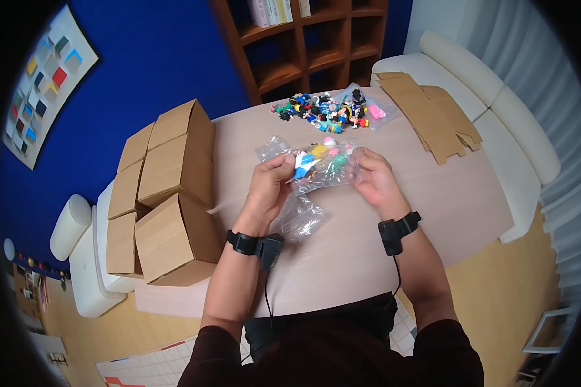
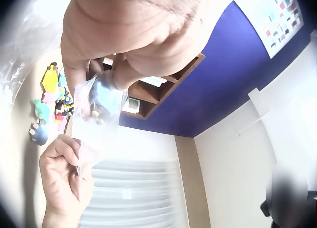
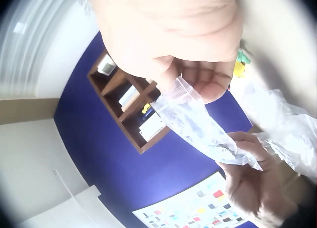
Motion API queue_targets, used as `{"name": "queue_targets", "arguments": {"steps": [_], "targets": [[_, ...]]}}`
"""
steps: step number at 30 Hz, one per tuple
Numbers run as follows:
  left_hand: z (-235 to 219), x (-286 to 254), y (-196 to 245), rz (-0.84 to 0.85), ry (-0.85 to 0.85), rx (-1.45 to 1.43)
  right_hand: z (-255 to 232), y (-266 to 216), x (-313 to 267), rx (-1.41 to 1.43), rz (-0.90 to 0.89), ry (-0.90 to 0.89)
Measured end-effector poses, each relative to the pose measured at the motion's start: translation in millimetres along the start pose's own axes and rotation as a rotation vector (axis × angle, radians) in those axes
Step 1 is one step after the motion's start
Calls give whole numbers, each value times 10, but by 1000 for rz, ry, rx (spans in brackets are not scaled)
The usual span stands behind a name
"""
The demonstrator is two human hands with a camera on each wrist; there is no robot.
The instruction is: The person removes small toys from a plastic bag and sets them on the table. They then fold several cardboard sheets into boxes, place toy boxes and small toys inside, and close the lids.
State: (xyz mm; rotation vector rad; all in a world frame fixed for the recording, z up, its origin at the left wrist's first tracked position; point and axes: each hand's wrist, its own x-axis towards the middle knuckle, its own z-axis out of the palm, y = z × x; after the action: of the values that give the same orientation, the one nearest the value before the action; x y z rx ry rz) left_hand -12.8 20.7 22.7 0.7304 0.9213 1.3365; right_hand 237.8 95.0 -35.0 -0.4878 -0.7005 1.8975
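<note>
Both hands hold a clear zip bag (image 1: pixel 329 174) between them above the table. My left hand (image 1: pixel 268 190) pinches one end of it, where a blue and white item (image 1: pixel 303 165) shows; in the left wrist view the blue item (image 2: pixel 105 97) is under the fingertips, seen through plastic. My right hand (image 1: pixel 377 184) pinches the other end, at the zip strip (image 3: pixel 185 89) in the right wrist view. Pink, yellow and green figures lie just behind the bag, among them a green one (image 2: pixel 42 111) and a yellow one (image 2: pixel 50 80).
More clear bags (image 1: pixel 300 219) lie by my left hand. A pile of small colourful figures (image 1: pixel 323 111) sits at the table's far side, a plastic bag (image 1: pixel 382 117) beside it. Cardboard boxes (image 1: pixel 168 187) stand at the left; flattened cardboard (image 1: pixel 432 113) lies at the far right.
</note>
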Motion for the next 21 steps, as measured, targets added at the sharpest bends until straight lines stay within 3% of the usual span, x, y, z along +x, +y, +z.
{"name": "queue_targets", "arguments": {"steps": [1,5,7,11,14,17,21], "targets": [[-8,6,14,17,15,31,-181,54,66,-6,-3,-111],[88,-4,125,200,81,431,-166,113,56,-209,40,12],[164,33,144,393,117,641,-34,161,-1,-188,82,127],[494,-82,309,744,139,1099,-127,276,34,-136,152,56],[552,-67,356,737,114,1173,-68,308,14,-95,180,81],[624,-73,467,579,59,1158,-71,296,24,-73,196,23],[636,23,412,693,111,1260,68,217,-23,16,276,31]]}}
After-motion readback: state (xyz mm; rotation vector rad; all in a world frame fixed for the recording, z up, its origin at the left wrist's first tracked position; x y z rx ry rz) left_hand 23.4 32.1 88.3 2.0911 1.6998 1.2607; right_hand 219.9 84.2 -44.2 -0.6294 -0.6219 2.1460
